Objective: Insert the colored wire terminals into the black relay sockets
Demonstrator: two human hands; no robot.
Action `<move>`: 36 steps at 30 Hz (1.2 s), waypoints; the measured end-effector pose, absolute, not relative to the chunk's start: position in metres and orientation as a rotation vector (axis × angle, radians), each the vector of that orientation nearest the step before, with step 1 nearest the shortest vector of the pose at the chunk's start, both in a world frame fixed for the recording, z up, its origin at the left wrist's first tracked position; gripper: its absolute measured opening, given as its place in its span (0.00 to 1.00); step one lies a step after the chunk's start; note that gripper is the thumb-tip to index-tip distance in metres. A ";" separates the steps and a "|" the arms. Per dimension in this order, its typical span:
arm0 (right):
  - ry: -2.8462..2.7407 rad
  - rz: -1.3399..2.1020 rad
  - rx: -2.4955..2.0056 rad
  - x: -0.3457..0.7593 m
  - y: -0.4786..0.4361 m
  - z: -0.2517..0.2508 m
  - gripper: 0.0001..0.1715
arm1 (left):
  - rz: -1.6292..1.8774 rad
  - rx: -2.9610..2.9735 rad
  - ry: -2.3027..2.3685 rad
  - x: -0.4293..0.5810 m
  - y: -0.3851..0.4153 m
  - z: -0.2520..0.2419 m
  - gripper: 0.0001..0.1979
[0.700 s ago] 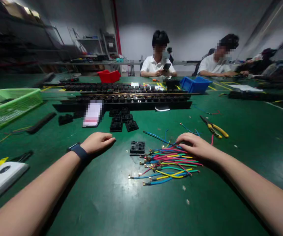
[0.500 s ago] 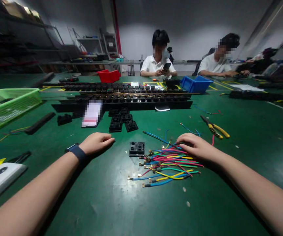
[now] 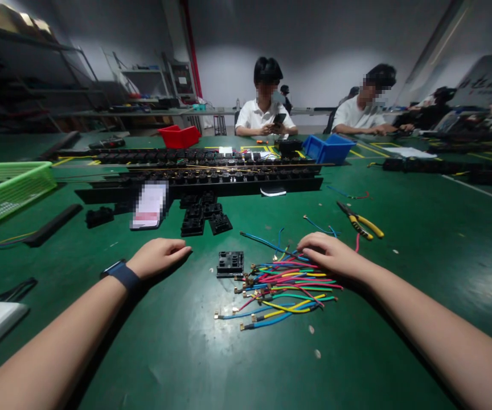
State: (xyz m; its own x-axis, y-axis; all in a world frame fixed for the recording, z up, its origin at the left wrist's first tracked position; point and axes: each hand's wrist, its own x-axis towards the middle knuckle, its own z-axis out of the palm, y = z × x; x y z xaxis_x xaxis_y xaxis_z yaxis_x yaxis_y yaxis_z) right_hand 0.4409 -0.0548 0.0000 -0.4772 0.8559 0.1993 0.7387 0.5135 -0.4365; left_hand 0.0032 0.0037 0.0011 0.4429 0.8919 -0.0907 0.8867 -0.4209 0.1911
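My left hand [image 3: 156, 257], with a dark watch on the wrist, rests on the green table, fingers loosely curled together and nothing visible in them. To its right sits a small black plastic module [image 3: 230, 264]. My right hand [image 3: 329, 252] lies at the upper right edge of a pile of cut wires [image 3: 288, 279] in red, blue, green and yellow, several with brass terminals on their left ends. Its thumb and fingers are slightly apart; the fingertips touch the pile and no wire is visibly gripped. Several black modules [image 3: 203, 213] lie beyond my left hand.
Yellow-handled pliers [image 3: 360, 220] lie beyond my right hand. Long black rails [image 3: 203, 182] cross the table behind a phone [image 3: 148, 205]. A green basket [image 3: 11, 191] is left; a red bin [image 3: 180, 136] and blue bin [image 3: 328, 149] stand farther back. Co-workers sit opposite.
The whole scene has shifted slightly left in view as my head turned a little right. Both hands keep their places on the table, and the wires look unmoved.
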 end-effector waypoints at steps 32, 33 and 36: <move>-1.846 0.014 -2.015 0.508 -0.034 -0.011 0.14 | 0.149 2.400 1.507 -0.002 0.002 0.002 0.21; -1.835 0.021 -2.025 0.508 -0.034 -0.011 0.13 | 0.156 2.396 1.509 -0.002 0.002 0.002 0.21; -1.809 0.036 -2.057 0.509 -0.035 -0.009 0.13 | 0.164 2.394 1.516 -0.001 0.001 0.003 0.21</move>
State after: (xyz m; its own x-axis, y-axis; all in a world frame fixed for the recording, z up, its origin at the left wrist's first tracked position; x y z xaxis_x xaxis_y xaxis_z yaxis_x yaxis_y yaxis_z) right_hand 0.5092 -0.0349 -0.0089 0.1625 0.9571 0.2399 0.9469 -0.0829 -0.3107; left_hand -0.0014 0.0006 0.0028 0.4358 0.8977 -0.0644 0.8632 -0.3967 0.3121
